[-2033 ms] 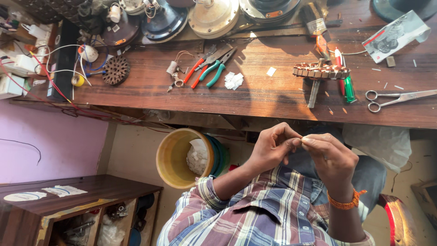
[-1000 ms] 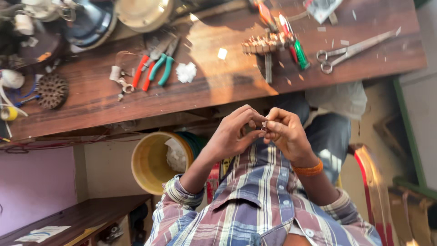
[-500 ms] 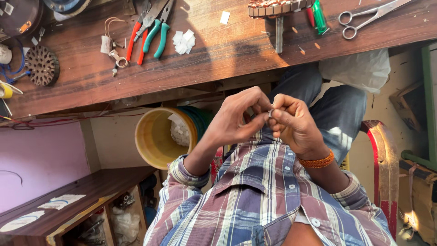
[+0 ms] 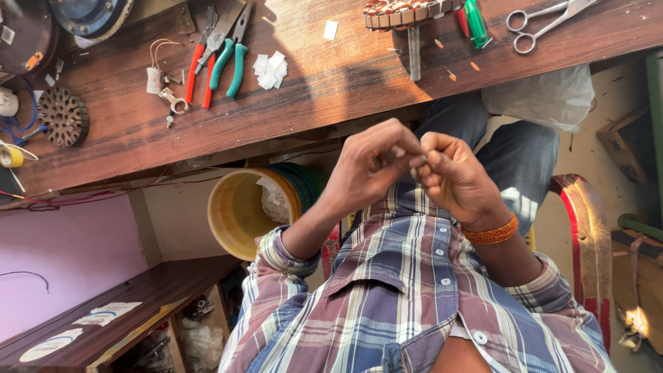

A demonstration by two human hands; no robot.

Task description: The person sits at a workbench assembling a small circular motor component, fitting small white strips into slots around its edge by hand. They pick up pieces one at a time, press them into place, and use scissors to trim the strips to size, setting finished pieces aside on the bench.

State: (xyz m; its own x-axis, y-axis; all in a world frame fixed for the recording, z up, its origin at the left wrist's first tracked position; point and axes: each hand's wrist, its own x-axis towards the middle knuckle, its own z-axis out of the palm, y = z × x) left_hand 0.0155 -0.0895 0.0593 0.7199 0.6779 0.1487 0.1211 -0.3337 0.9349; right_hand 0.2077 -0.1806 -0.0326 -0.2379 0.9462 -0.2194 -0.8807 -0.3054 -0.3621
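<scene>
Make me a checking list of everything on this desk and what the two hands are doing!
Surface: brown wooden bench, scratched, part in sun.
Job's things: something tiny pinched between both hands, too small to tell.
Clutter: red pliers and green pliers, white paper bits, scissors, a round coil part on a stem, a dark toothed disc.
Hands: left hand and right hand meet fingertip to fingertip above the lap; orange band on the right wrist.
Cables: blue wire at the bench's left end; red wire along its front edge.
Surroundings: yellow bucket, red chair frame, white bag.
</scene>
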